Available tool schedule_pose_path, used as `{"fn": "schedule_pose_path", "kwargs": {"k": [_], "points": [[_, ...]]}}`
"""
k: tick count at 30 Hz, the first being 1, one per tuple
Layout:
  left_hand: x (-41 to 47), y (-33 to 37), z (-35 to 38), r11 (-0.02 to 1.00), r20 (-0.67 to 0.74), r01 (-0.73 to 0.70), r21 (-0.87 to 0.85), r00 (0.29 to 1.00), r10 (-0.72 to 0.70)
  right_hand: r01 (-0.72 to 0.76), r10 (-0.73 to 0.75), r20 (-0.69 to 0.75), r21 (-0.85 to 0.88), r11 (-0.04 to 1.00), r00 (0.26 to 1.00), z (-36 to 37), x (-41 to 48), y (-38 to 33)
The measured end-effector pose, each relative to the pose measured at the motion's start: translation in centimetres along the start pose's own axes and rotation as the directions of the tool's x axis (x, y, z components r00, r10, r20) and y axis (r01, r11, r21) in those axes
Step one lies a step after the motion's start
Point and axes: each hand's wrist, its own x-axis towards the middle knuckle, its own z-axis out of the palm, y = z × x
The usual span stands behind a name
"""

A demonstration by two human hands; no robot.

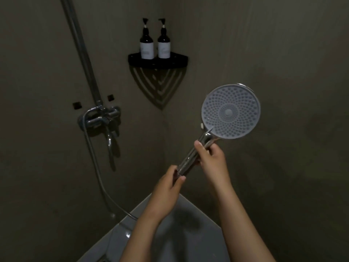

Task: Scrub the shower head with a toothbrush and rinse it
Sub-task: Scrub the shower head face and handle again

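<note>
You hold the shower head (230, 111) up in the dim corner of a shower stall, its round spray face turned toward you and tilted up to the right, its chrome handle (196, 151) slanting down to the left. Your right hand (211, 156) wraps the upper handle from the right, wrist bent, forearm rising from the lower right. Your left hand (168, 183) pinches the handle's bottom end between thumb and fingers. A hose (96, 167) hangs from the wall tap (101, 118) at left. Two pump bottles (155, 41) stand side by side on a black corner shelf (157, 61) above.
</note>
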Motion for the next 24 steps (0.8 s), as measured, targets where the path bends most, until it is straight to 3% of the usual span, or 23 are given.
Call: {"fn": "schedule_pose_path", "kwargs": {"k": [5,11,18,24], "points": [[0.5,0.3,-2.0,0.992,-0.083,0.022,-0.122,0.996,-0.032,0.070,-0.057,0.155,-0.083,0.994,0.986,3.9,0.4,-0.9],[1.9,-0.1,-4.5,0.979,-0.207,-0.042,-0.200,0.978,0.000,0.052,-0.009,0.333,-0.123,0.991,0.943,7.4,0.7,-0.5],[4.6,-2.5,-7.1,0.952,-0.153,-0.014,-0.305,0.988,-0.035,0.062,-0.042,0.370,-0.042,0.997,0.928,10.9,2.7,0.3],[9.4,-4.3,-10.7,0.959,0.021,0.089,-0.268,0.996,-0.086,0.141,-0.105,0.297,-0.103,0.985,0.949,14.3,6.5,1.0]]}}
